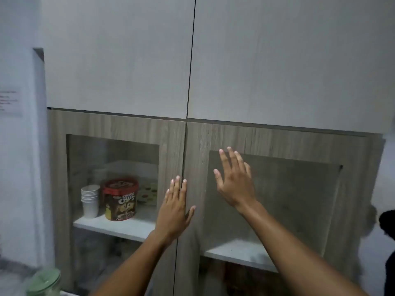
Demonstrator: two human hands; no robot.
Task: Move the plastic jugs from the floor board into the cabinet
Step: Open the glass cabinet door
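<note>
A wood-grain cabinet (213, 137) with two glass-paned doors fills the view, both doors closed. My left hand (174, 210) lies flat with fingers together against the inner edge of the left door, right at the centre seam. My right hand (234, 180) is raised with fingers spread in front of the right door's glass pane (288, 199); I cannot tell whether it touches the glass. Neither hand holds anything. No plastic jugs or floor board are in view.
Behind the left pane a white shelf (119, 226) carries a stack of white paper cups (90, 199) and a red-lidded Choco Chips tub (120, 198). Pale upper cabinet doors (119, 56) hang above. A green-lidded glass jar (46, 280) stands at bottom left. A dark shape (388, 221) shows at the right edge.
</note>
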